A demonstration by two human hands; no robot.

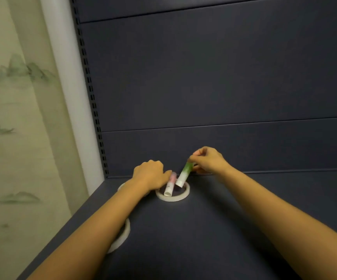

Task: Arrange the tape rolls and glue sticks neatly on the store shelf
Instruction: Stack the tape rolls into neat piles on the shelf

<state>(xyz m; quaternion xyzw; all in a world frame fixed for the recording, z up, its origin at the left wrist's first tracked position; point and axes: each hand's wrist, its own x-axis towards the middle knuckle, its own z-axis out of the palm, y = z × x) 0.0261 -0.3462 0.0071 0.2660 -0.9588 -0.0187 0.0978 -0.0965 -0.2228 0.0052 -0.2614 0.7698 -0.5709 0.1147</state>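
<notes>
Shelf (214, 229): dark blue-grey board with a matching back panel, both bare forearms reaching over it.
Middle tape roll (178, 197): white ring lying flat near the back of the shelf, between the two hands.
Left hand (150, 174): at 9 o'clock of that roll, grip closed on the pink glue stick (170, 185), whose lower end sits in the ring, tilted.
Right hand (209, 160): at 1 o'clock of the roll, grip pinched on the top of the green glue stick (184, 174), which leans with its white end inside the ring.
Other tape rolls: one (121, 185) at 9 o'clock, mostly hidden behind the left wrist; another (123, 236) at 7 o'clock, partly under the left forearm.
Left of shelf: pale curtain (12, 138) with green landscape print.
</notes>
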